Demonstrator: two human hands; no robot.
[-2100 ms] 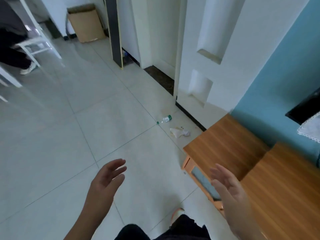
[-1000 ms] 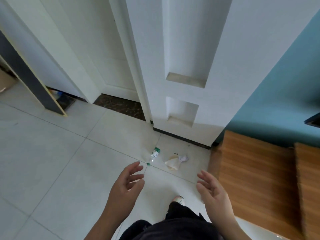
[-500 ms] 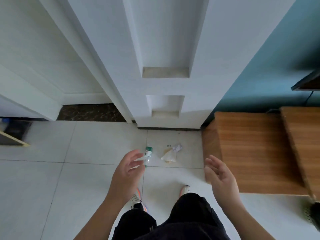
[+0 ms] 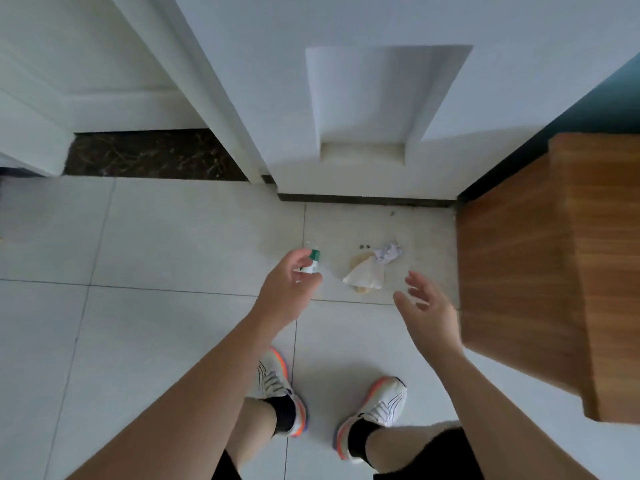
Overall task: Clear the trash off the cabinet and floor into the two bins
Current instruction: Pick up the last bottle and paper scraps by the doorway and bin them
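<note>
Floor bottle (image 4: 310,265) under left grip (image 4: 289,292)

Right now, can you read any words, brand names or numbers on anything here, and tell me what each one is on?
No text can be read in this view.
Bottle: a white and green label shows beyond the left hand, but any print is too small and blurred to read.
Crumpled paper and beige wrapper: no visible print.
Shoes: dark stripes only, no legible brand.

Single head view, looking steeply down from standing height at floor (image 4: 156,237) beside cabinet (image 4: 554,271).
</note>
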